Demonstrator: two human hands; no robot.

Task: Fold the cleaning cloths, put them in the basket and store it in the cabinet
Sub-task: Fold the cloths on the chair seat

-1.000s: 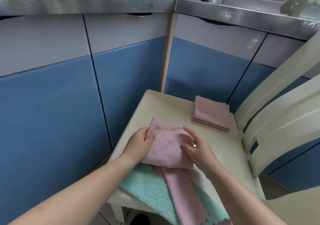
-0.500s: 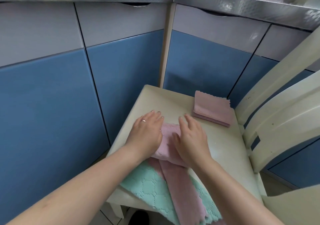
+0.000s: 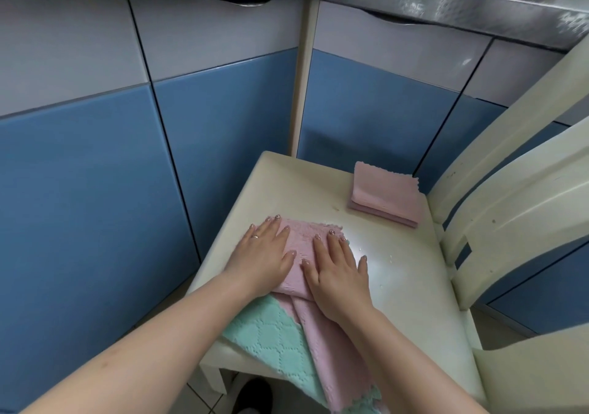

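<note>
Nearest, a mint cloth (image 3: 274, 337) and a pink strip (image 3: 334, 356) ran off the chair seat (image 3: 398, 286), cut off below. Left hand (image 3: 264, 257) and right hand (image 3: 338, 273), grips released, pressed flat, hiding much of the pink cloth (image 3: 302, 241). Beyond lay a folded pink cloth (image 3: 385, 193).

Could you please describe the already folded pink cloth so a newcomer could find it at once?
Start at the cream chair seat before the blue cabinets. The folded pink cloth lies at its far right corner, by the backrest. Unlike the other cloths, it is a neat square that no hand touches.
</note>
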